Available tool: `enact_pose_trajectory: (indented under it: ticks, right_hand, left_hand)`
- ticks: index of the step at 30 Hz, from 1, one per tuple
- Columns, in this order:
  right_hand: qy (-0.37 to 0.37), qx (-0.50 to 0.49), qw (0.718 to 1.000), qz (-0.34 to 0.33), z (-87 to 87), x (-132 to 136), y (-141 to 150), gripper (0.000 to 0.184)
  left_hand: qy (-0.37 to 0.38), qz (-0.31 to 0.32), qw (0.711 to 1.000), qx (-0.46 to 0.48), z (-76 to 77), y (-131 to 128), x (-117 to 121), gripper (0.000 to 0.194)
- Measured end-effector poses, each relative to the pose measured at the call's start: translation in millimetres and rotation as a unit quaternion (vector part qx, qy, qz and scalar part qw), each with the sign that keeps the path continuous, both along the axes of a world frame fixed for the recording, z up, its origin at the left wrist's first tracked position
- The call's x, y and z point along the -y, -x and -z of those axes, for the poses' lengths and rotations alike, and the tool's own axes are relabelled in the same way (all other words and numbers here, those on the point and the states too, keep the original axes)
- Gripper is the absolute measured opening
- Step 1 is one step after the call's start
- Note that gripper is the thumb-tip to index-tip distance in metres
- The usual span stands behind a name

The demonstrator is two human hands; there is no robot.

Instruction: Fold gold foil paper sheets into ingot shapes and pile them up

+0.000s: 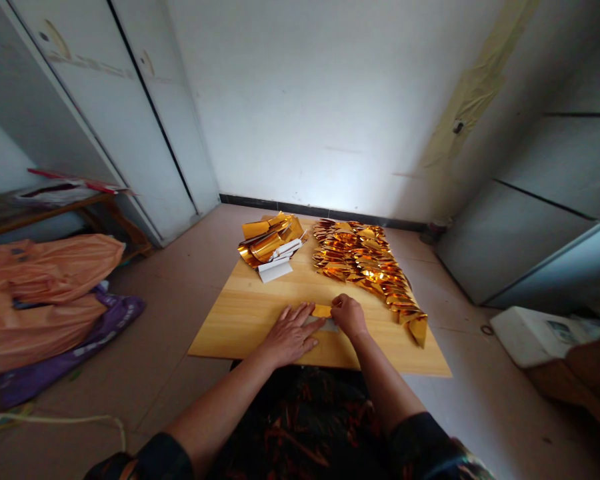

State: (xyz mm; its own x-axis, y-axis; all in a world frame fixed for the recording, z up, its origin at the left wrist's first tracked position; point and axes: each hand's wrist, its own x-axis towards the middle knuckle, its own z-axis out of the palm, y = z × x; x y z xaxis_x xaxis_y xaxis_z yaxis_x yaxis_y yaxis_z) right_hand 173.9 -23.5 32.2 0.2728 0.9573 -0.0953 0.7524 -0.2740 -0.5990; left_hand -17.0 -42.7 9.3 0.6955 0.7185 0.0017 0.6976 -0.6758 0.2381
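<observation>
On a wooden board (260, 310) in front of me lies a small piece of gold foil paper (322, 311), dull yellow on its upper face. My left hand (291, 335) rests flat with fingers spread, its fingertips against the paper's left end. At the paper's right end my right hand (349, 315) is closed in a pinch; its fingertips are partly hidden. A greyish-white patch of paper shows just below, between the two hands. Behind them to the right are rows of folded gold foil pieces (353, 247). Loose gold foil sheets (267, 243) lie at the back left.
A white folded paper (275, 269) lies by the loose sheets. Left on the floor are an orange bag (45, 293) and a purple bag (80, 353). A white box (535, 337) stands at right. Pale cabinets (130, 100) and a wall (305, 100) enclose the space.
</observation>
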Motion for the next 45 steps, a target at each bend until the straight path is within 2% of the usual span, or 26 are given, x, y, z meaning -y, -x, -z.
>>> enact_pose_trajectory:
  ticks: [9,13,19,25,27,31,33,35,40,45]
  right_hand:
    - [-0.024,0.008,1.000,0.011,2.6,3.9,1.0,0.020]
    - [-0.020,0.008,1.000,0.013,3.5,4.4,1.0,0.022]
    - [-0.024,0.068,0.997,0.012,1.2,6.6,3.1,0.022]
    - [-0.060,0.094,0.994,-0.008,9.1,10.3,-0.1,0.027]
    - [-0.086,0.097,0.991,-0.033,10.4,10.4,-4.1,0.030]
    - [-0.127,0.147,0.972,-0.130,7.7,6.9,-10.9,0.027]
    - [-0.133,0.176,0.965,-0.146,6.9,4.1,-10.3,0.032]
    - [-0.130,0.189,0.964,-0.134,8.0,1.7,-6.7,0.033]
    - [-0.121,0.179,0.973,-0.076,14.6,-0.8,4.5,0.020]
    - [-0.121,0.162,0.978,-0.055,15.5,-2.9,6.8,0.018]
  left_hand:
    - [0.000,0.001,1.000,-0.011,-1.6,-0.2,0.9,0.051]
    - [-0.002,-0.005,1.000,-0.014,-3.0,-1.3,1.8,0.057]
    - [0.006,-0.016,1.000,-0.022,-5.0,-2.9,3.3,0.061]
    - [0.000,-0.020,1.000,-0.015,-0.6,-2.7,2.2,0.060]
    - [-0.001,-0.020,1.000,-0.013,0.1,-2.4,1.7,0.060]
    - [-0.001,-0.018,1.000,-0.010,-0.2,-1.9,1.5,0.061]
    - [0.001,-0.019,1.000,-0.010,0.1,-1.8,1.3,0.062]
    - [0.000,-0.019,1.000,-0.008,0.9,-1.8,1.1,0.063]
    - [-0.001,-0.019,1.000,-0.010,1.7,-1.5,0.7,0.062]
    - [-0.002,-0.018,1.000,-0.010,-0.2,-1.6,1.3,0.060]
